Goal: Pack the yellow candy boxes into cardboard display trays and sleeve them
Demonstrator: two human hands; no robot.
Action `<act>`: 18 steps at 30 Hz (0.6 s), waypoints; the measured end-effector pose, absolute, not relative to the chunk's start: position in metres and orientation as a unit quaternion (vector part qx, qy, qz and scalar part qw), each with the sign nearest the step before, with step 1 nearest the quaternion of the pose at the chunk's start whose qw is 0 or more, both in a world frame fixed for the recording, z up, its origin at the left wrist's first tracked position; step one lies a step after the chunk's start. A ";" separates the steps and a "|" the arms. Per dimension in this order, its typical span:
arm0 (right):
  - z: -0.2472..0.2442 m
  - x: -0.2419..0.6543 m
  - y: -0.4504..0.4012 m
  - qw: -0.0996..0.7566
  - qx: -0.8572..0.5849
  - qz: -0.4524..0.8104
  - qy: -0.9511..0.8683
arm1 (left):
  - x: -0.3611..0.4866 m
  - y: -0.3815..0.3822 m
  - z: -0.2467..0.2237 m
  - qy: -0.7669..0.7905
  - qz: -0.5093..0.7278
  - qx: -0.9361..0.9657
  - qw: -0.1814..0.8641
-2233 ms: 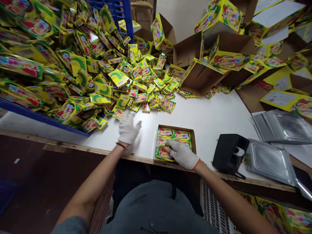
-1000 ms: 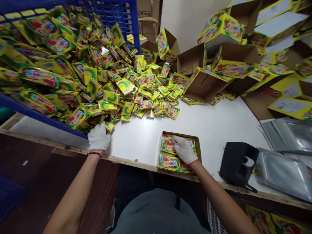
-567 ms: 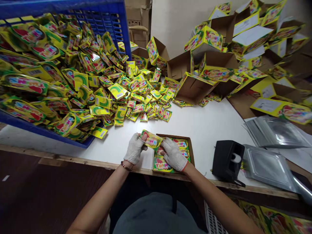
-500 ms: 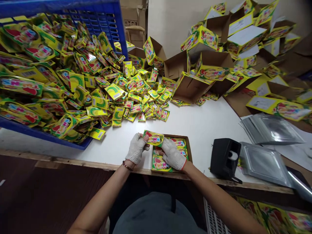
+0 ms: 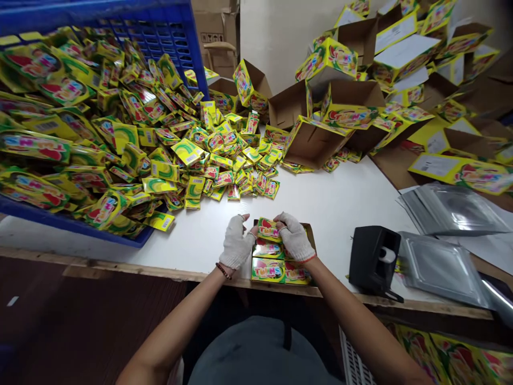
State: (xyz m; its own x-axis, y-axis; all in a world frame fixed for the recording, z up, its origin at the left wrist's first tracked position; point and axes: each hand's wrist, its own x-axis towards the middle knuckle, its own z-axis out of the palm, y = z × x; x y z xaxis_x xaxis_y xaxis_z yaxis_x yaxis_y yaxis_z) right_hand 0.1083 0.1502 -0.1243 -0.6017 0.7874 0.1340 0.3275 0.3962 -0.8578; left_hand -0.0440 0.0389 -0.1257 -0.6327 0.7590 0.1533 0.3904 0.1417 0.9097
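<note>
A shallow cardboard box stands at the table's front edge, filled with rows of yellow-green TWINS packets. My right hand, in a white fingerless-tipped glove, grips the right end of one TWINS packet at the box's far left corner. That packet lies face up, level with the back row. My left hand, gloved too, is beside the box's left wall with its fingers apart. Its thumb tip is close to the packet's left edge; I cannot tell whether it touches. The right hand hides part of the box's right side.
A blue crate on the left spills packets onto the white table. Open printed cartons pile up at the back right. A black tape dispenser and clear plastic trays lie to the right.
The packet, held by both hands above the box's left edge before, has moved right and down into the back left corner. My left hand has let go of it and spread its fingers.
</note>
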 end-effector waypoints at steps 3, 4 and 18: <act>-0.139 0.104 0.153 0.268 -0.365 0.386 -0.804 | -0.093 0.045 -0.134 0.794 0.480 0.371 0.038; -0.144 0.102 0.153 0.272 -0.362 0.371 -0.811 | -0.114 0.048 -0.133 0.816 0.462 0.348 0.005; -0.147 0.103 0.144 0.201 -0.245 0.187 -0.930 | -0.224 0.055 -0.135 0.842 0.452 0.288 0.053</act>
